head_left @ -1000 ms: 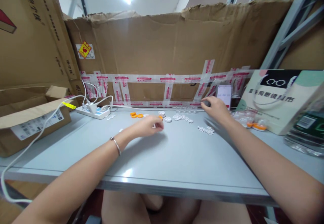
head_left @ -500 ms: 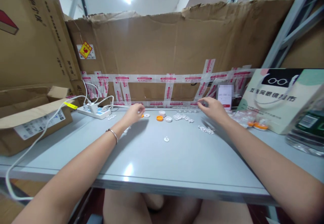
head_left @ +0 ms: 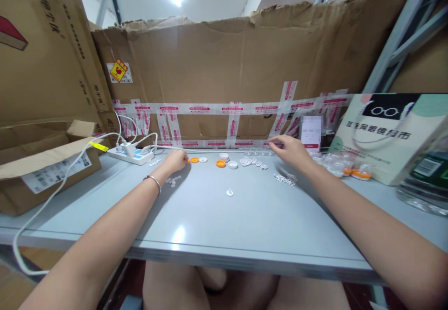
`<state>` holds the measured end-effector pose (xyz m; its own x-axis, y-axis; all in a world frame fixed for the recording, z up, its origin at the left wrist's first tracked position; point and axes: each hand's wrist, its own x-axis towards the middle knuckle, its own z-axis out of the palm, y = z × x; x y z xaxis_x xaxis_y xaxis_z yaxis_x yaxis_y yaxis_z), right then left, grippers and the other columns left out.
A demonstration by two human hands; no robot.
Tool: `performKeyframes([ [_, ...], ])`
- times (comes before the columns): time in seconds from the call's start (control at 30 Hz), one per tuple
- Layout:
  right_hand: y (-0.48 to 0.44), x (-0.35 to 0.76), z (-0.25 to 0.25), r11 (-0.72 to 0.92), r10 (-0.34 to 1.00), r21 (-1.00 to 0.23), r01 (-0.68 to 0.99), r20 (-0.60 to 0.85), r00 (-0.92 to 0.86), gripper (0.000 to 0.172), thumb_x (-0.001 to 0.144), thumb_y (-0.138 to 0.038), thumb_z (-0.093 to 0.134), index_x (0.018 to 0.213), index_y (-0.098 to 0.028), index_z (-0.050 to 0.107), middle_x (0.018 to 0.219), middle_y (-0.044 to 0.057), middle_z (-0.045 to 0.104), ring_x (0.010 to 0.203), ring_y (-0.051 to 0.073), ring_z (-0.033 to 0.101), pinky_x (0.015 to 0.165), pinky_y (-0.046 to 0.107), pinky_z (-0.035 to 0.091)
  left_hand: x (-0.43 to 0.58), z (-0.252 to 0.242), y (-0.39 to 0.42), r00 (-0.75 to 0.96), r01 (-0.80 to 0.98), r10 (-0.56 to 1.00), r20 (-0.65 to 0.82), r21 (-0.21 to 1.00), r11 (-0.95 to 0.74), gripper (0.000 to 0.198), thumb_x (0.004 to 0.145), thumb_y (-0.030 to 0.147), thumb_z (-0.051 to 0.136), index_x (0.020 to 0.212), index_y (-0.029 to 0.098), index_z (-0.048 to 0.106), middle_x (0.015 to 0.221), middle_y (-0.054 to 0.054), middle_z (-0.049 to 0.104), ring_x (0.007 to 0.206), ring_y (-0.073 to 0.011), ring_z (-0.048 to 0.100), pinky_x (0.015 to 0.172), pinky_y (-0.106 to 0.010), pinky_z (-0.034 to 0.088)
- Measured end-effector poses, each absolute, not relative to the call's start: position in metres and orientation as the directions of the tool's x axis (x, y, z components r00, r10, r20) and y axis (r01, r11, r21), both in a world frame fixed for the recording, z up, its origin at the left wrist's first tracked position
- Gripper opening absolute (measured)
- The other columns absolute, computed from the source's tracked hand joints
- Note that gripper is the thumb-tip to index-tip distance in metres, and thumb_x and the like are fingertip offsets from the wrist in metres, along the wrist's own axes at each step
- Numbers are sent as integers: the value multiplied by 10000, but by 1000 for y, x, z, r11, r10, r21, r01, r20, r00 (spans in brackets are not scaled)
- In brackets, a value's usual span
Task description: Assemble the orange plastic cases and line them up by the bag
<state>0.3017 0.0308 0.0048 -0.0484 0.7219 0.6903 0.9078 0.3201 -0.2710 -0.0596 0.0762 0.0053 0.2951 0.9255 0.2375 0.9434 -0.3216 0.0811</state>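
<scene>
My left hand [head_left: 175,160] rests on the grey table [head_left: 245,216] at the back left, with its fingers curled and their tips beside an orange ring [head_left: 194,160]. Whether the fingers hold anything is hidden. Small white discs [head_left: 171,180] lie by its wrist. My right hand [head_left: 292,151] reaches to the back, its fingers pressed together next to a row of small clear cups [head_left: 258,151]. Between the hands lie a second orange ring [head_left: 220,163], white caps [head_left: 232,164] and white clips [head_left: 252,162]. A lone white piece [head_left: 229,192] sits nearer to me.
A white power strip [head_left: 130,155] with cables lies at the back left, beside an open cardboard box [head_left: 42,160]. Taped cardboard [head_left: 227,67] walls off the back. At the right stand a printed paper bag [head_left: 385,132], small plastic packets [head_left: 345,167] and a clear bottle [head_left: 422,179].
My left hand has moved from the table's middle back and to the left, to the orange ring. The lone white piece now lies where the hand was. My right hand shifted slightly left.
</scene>
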Motion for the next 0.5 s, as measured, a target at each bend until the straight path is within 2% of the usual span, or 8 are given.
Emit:
performKeyframes([
  [0.07,30,299,6,340,715,-277,899,697,-55,215,750,-255,463,830,-153,634,884,96,658,843,224,596,768,344,445,-51,15,62,336,927,910,243,87,-365,98,686,161,541,712,137,632,777,-86,654,760,-204,585,665,-258,408],
  [0.13,30,297,6,363,709,-291,885,703,-60,209,751,-257,466,830,-158,632,889,92,659,850,221,598,772,343,446,-38,24,43,428,873,865,262,127,-471,115,738,186,512,762,163,622,819,-42,649,772,-157,577,691,-230,408],
  [0.2,29,293,6,382,713,-311,870,698,-63,203,751,-260,472,831,-162,630,888,87,660,848,216,601,773,341,449,-22,30,22,623,647,698,353,268,-714,105,764,199,521,782,154,614,833,-36,632,792,-136,565,724,-223,408],
  [0.27,27,288,5,400,726,-328,856,683,-78,197,750,-260,478,833,-165,630,884,81,663,847,210,603,779,338,448,-8,31,5,769,414,514,380,315,-854,105,776,229,540,769,158,618,836,-31,610,811,-126,550,758,-229,403],
  [0.37,24,281,6,419,745,-334,844,658,-110,193,749,-267,488,837,-169,629,901,78,662,856,210,602,767,336,450,3,28,-7,867,283,385,316,322,-903,107,786,221,544,767,163,631,833,-33,592,842,-128,528,786,-242,389],
  [0.5,20,274,7,451,752,-328,830,640,-156,203,756,-288,484,836,-166,625,909,85,658,856,214,599,767,344,447,2,21,-4,903,282,360,234,309,-908,98,780,204,558,796,168,647,823,-35,576,833,-131,520,780,-244,386],
])
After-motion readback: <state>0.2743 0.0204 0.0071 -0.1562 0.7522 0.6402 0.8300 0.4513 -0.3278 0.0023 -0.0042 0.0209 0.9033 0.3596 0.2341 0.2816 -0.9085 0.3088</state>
